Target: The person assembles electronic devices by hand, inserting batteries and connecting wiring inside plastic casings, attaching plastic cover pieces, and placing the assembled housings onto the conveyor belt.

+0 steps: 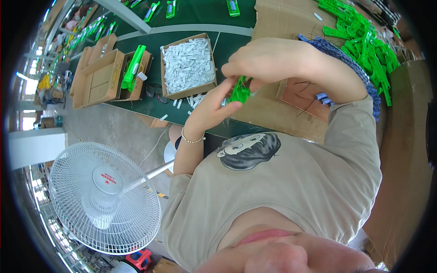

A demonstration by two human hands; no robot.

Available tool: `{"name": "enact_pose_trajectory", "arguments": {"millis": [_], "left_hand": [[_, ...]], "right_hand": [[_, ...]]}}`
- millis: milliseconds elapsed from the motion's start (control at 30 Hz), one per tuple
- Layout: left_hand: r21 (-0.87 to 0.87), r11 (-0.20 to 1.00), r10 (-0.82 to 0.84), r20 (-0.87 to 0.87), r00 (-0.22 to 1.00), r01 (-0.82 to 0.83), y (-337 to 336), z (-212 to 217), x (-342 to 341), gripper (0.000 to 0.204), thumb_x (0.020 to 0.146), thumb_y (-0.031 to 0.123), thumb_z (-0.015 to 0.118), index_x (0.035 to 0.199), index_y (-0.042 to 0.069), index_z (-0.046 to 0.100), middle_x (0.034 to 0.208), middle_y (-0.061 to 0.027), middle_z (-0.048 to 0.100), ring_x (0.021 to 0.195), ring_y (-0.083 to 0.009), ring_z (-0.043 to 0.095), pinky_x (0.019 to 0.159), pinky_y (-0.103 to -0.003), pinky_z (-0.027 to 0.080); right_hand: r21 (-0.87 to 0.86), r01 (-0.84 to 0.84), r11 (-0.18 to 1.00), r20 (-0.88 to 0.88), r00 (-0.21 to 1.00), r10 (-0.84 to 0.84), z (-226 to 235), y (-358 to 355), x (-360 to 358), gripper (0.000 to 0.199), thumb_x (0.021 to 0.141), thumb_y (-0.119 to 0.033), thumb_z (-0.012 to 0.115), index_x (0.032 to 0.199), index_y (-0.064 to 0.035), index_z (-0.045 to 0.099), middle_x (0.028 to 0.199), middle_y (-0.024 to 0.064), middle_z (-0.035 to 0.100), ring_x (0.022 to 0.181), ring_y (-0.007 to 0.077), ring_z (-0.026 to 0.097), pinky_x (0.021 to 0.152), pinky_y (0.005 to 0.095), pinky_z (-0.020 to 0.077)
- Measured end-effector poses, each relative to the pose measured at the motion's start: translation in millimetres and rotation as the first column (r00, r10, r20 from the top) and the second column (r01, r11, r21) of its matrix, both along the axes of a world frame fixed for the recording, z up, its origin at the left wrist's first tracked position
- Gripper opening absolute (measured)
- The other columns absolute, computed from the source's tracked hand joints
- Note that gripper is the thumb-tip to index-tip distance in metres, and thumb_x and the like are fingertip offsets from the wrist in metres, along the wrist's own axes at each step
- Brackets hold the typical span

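Between my two hands is a green plastic piece (240, 92), held just in front of my chest over the table edge. The fingers and thumb of my left hand (210, 110) close on its near left side. From above and right my right hand (268, 59) bends over it, fingertips pinched at its upper end and partly hidden. Close to my left hand stands a cardboard box (213, 84) full of small white pieces (189, 63), with several more loose on the green tabletop beside it. Under my right forearm lies a brown board (296, 98) with thin dark wires and small blue cylinders (323, 98).
Many green plastic pieces (364, 43) are heaped at the right beside a blue speckled bundle (339, 52). Open cardboard boxes (100, 79) stand at the left, one holding a green part (133, 68). Green units (170, 9) lie across the far table. A white fan (107, 195) stands left of me.
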State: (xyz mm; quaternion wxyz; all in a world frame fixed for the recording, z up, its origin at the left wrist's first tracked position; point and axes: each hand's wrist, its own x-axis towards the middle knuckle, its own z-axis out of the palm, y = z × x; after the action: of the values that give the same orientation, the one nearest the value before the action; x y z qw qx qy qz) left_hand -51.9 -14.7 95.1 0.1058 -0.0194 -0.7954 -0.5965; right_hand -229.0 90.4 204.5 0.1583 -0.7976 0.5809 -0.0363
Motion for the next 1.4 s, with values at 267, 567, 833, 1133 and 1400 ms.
{"name": "enact_pose_trajectory", "arguments": {"millis": [267, 567, 833, 1133, 1400], "left_hand": [[0.785, 0.603, 0.336, -0.416, 0.845, 0.146, -5.0, -34.9, 24.8, 0.086, 0.08, 0.018, 0.069, 0.145, 0.001, 0.015, 0.134, -0.0166, 0.045, 0.12, -0.0263, 0.049, 0.102, -0.04, 0.039], [0.606, 0.741, 0.564, -0.33, 0.756, -0.289, -5.9, -25.0, 12.1, 0.043, 0.1, 0.018, 0.035, 0.137, -0.002, 0.026, 0.126, -0.021, 0.05, 0.113, -0.0234, 0.053, 0.095, -0.036, 0.044], [0.569, 0.755, 0.547, -0.273, 0.791, -0.326, -27.2, -7.1, 31.0, 0.042, 0.098, 0.032, 0.027, 0.123, 0.001, 0.041, 0.103, -0.0139, 0.057, 0.086, -0.0228, 0.061, 0.072, -0.034, 0.051], [0.084, 0.735, 0.637, -0.426, 0.643, -0.673, -49.9, -18.3, 39.4, 0.047, 0.092, 0.011, 0.039, 0.136, -0.004, 0.031, 0.105, -0.0131, 0.056, 0.087, -0.0153, 0.056, 0.075, -0.028, 0.047], [0.281, 0.855, 0.486, -0.144, 0.862, -0.436, -23.4, -42.0, 24.9, 0.04, 0.094, 0.014, 0.037, 0.131, -0.002, 0.037, 0.102, -0.0112, 0.056, 0.082, -0.0151, 0.056, 0.075, -0.028, 0.046]], "right_hand": [[-0.034, 0.252, 0.967, 0.714, 0.683, -0.153, -26.2, 1.7, -13.5, 0.032, 0.072, -0.007, 0.074, 0.1, -0.0031, 0.058, 0.081, 0.0049, 0.064, 0.067, 0.0158, 0.061, 0.057, 0.0273, 0.0472], [0.276, 0.313, 0.909, 0.958, -0.013, -0.286, -127.5, -32.4, 62.1, 0.033, 0.078, -0.013, 0.074, 0.105, -0.0001, 0.059, 0.092, 0.0035, 0.063, 0.08, 0.0091, 0.059, 0.071, 0.0235, 0.0491], [0.368, -0.162, 0.916, 0.928, 0.131, -0.35, -162.3, -25.6, 56.7, 0.008, 0.078, -0.002, 0.069, 0.086, -0.0019, 0.065, 0.093, 0.0046, 0.064, 0.084, 0.0109, 0.062, 0.076, 0.0264, 0.0498], [0.509, 0.044, 0.859, 0.856, 0.074, -0.511, -123.6, -2.2, 26.6, 0.039, 0.084, -0.007, 0.061, 0.12, 0.0012, 0.05, 0.097, 0.02, 0.063, 0.069, 0.02, 0.066, 0.057, 0.0266, 0.053], [0.368, 0.049, 0.928, 0.826, -0.476, -0.302, -113.8, 9.1, 17.4, 0.032, 0.088, -0.012, 0.057, 0.111, 0.0091, 0.052, 0.081, 0.0216, 0.067, 0.061, 0.0254, 0.067, 0.053, 0.0344, 0.056]]}}
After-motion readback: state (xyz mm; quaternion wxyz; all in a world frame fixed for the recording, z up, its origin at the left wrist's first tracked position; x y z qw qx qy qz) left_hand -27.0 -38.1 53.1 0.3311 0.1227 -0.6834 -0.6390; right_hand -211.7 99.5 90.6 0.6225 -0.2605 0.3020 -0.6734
